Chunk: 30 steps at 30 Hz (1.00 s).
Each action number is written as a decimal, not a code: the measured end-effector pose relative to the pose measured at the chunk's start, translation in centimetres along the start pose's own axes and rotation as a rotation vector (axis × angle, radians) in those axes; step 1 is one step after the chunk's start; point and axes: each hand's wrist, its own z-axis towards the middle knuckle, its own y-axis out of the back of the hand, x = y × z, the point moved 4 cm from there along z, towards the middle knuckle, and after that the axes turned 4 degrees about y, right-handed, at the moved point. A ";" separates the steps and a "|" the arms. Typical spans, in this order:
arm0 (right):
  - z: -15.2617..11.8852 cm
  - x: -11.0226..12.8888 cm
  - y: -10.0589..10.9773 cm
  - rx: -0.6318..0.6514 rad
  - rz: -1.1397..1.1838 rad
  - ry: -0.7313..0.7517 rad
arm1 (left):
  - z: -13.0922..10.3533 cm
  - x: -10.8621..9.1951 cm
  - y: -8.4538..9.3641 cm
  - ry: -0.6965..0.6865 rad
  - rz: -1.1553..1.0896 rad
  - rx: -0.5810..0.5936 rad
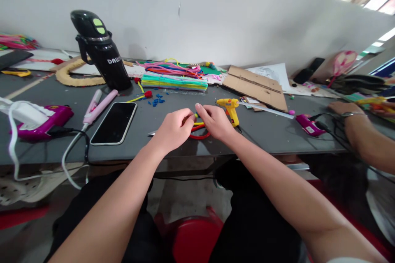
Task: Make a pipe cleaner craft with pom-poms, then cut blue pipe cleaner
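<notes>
A grey table (265, 139) under the fingers (185, 115) runs along a pale wall (191, 20)

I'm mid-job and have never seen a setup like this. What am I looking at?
No machine here: these are a person's bare left hand and right hand. The single picture comes from a camera on that person's head, looking forward and down.

The fingertips meet at a small yellow-green piece, mostly hidden, so which hand grips it is unclear. Red-orange loops lie below.

On the dark grey table are a black bottle, a black-screened phone with a pale edge, a yellow glue gun, bundled colourful stems and flat brown cardboard. The watch-wearing arm at far right is another person's.
</notes>
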 end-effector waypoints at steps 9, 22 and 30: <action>-0.2 0.1 -0.2 -0.047 0.025 0.023 | -0.1 -0.3 0.1 0.004 -0.052 0.019; 0.0 -4.1 -1.4 -0.350 0.157 -0.176 | -1.1 1.7 1.9 0.131 0.010 -0.134; -1.4 -5.6 -1.7 -0.380 0.013 -0.291 | -2.5 3.2 0.5 0.089 0.060 -0.240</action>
